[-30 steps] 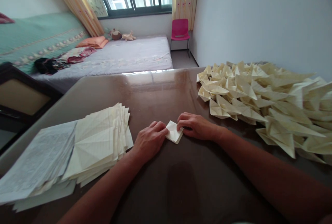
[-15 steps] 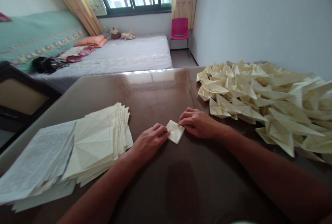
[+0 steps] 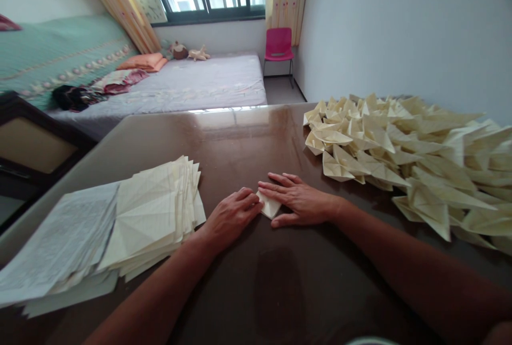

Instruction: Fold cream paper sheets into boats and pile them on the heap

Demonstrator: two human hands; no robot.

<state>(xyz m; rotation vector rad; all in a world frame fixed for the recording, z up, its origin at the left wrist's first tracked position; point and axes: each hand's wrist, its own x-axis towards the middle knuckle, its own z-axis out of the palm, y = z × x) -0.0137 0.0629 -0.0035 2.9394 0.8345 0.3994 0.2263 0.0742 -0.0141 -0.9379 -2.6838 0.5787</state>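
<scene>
A small square of folded cream paper (image 3: 270, 208) lies on the brown table between my hands. My left hand (image 3: 235, 211) holds its left corner, fingers bent together over the edge. Spread flat, my right hand (image 3: 294, 199) presses on the paper from the right, its fingers covering the upper part and its thumb resting by the lower corner. To the left lies a stack of creased cream sheets (image 3: 148, 206), overlapping a pile of printed grey sheets (image 3: 60, 238). A heap of folded paper pieces (image 3: 384, 137) with pointed ends covers the table's right side.
The glossy brown table (image 3: 224, 142) reaches toward a bed (image 3: 208, 81) under the window. A pink chair (image 3: 279, 45) stands beyond the far edge, near the right wall. A dark wooden chair (image 3: 36, 137) is at the left. A pale round rim (image 3: 372, 341) shows at the bottom edge.
My right hand has gone from pinching the paper's upper right edge to lying flat over it with fingers spread. My left hand stays at the left corner.
</scene>
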